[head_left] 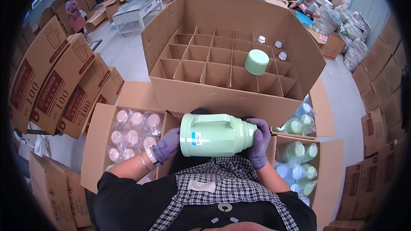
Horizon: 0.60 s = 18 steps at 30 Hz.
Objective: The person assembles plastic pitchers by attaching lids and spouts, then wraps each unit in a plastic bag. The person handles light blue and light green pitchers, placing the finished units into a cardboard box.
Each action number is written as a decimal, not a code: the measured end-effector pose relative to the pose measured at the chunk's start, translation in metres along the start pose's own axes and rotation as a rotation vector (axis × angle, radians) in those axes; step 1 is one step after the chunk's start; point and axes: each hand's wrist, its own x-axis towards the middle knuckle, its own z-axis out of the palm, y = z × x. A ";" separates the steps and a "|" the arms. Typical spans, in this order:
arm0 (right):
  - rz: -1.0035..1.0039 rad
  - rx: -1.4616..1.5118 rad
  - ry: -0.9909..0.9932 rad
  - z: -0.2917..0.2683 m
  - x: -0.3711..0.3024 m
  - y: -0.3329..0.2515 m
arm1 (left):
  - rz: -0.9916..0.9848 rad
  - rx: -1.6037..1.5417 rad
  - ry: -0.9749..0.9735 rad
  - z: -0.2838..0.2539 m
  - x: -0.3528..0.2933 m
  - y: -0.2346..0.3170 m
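Observation:
I hold a pale green plastic flask body [212, 134] sideways in front of my chest, its handle facing up. My left hand [167, 145], in a purple glove, grips its base end. My right hand [260, 139], also gloved, wraps the neck end. Ahead stands a large open cardboard box [222, 100] split by card dividers into cells. A green flask [257, 62] stands in one cell near the right, and three silver-topped pieces [274, 47] sit in cells behind it.
A carton of clear-wrapped glass liners [132, 134] lies at my left. Cartons of bagged green and blue flasks [299, 162] lie at my right. Stacked printed cartons [55, 81] line the left. Other people work at the back left [75, 13] and back right [309, 2].

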 end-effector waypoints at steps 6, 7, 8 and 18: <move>0.199 -0.197 -0.213 0.021 -0.018 0.029 | 0.904 0.774 0.183 0.030 -0.009 0.065; 0.247 0.009 -0.173 0.027 -0.021 0.034 | 0.888 0.742 0.202 0.026 -0.009 0.065; 0.265 -0.004 -0.143 0.025 -0.008 0.032 | 0.884 0.697 0.219 0.018 -0.005 0.061; -0.248 -0.671 -0.776 0.079 0.166 -0.096 | 0.333 -0.558 0.011 -0.059 0.005 0.008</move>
